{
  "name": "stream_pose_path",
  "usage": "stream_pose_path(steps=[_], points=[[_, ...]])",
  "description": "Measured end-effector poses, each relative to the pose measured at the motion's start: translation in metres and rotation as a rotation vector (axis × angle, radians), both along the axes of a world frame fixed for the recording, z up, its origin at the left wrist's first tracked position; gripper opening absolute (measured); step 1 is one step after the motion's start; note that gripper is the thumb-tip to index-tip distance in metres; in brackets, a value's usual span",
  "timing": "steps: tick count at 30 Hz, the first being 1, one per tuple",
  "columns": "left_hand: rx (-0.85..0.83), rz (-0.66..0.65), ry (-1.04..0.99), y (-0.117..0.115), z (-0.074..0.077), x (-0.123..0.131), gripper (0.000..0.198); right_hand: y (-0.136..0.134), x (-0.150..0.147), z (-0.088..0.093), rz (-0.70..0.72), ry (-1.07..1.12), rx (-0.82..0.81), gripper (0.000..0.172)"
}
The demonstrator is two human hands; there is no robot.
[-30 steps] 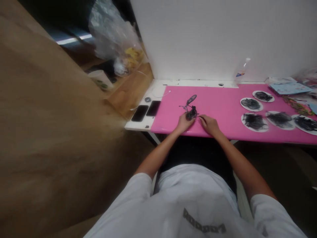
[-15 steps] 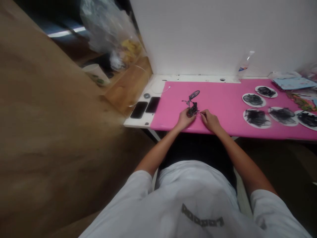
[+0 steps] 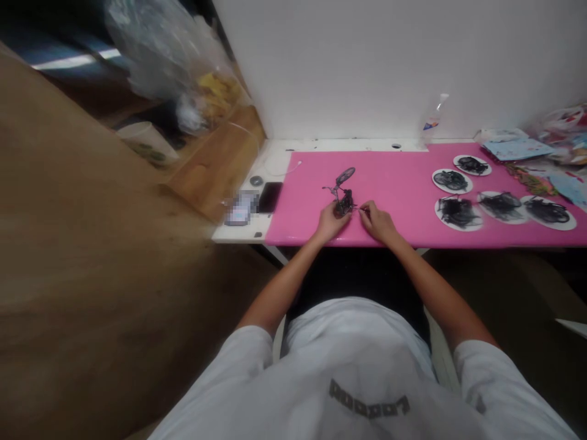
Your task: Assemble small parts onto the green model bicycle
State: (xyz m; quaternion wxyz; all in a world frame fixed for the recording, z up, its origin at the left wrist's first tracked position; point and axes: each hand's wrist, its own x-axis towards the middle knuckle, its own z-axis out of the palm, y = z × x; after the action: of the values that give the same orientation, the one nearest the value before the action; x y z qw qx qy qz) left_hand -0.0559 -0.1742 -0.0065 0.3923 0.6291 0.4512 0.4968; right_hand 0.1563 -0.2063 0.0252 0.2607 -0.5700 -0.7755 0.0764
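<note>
A small dark model bicycle (image 3: pixel 345 198) stands tilted over the pink mat (image 3: pixel 389 177), one wheel raised toward the wall. Around its lower end are the closed fingers of my left hand (image 3: pixel 332 222). Just to the right, my right hand (image 3: pixel 378 222) pinches something thin and dark that reaches the model's lower right side; it is too small to name. Both hands are low over the mat, near its front edge.
Several white plates (image 3: pixel 452 181) with black parts are on the right. Bags and packets (image 3: pixel 518 145) lie beyond them. A clear bottle (image 3: pixel 433 119) is by the wall. Two phones (image 3: pixel 270 197), a small round disc (image 3: pixel 256 181) and a white cable (image 3: pixel 288 169) are at the left.
The view has shifted slightly to the right. The left phone's screen, dark before, is now bright and blurred out. Both hands keep their hold, with little visible movement.
</note>
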Motion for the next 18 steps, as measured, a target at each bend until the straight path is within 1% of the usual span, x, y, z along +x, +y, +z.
stream_pose_path(steps=[3, 6, 9, 13, 18], points=[[-0.006, -0.007, -0.008, 0.0, -0.001, 0.0, 0.045, -0.003, 0.0, 0.004, 0.05, 0.017, 0.049, 0.039], [0.01, 0.021, 0.013, 0.0, -0.002, 0.0, 0.045, -0.004, 0.002, 0.005, 0.109, 0.049, 0.108, 0.042], [0.024, 0.028, 0.028, 0.0, -0.002, 0.001, 0.042, -0.002, 0.005, 0.0, 0.091, 0.043, 0.132, 0.043], [0.028, -0.01, 0.049, -0.002, 0.001, 0.002, 0.03, 0.002, 0.009, -0.008, 0.067, -0.011, 0.156, 0.044], [0.048, 0.028, 0.113, -0.006, 0.006, 0.002, 0.028, 0.003, 0.012, -0.014, 0.091, -0.009, 0.155, 0.045]])
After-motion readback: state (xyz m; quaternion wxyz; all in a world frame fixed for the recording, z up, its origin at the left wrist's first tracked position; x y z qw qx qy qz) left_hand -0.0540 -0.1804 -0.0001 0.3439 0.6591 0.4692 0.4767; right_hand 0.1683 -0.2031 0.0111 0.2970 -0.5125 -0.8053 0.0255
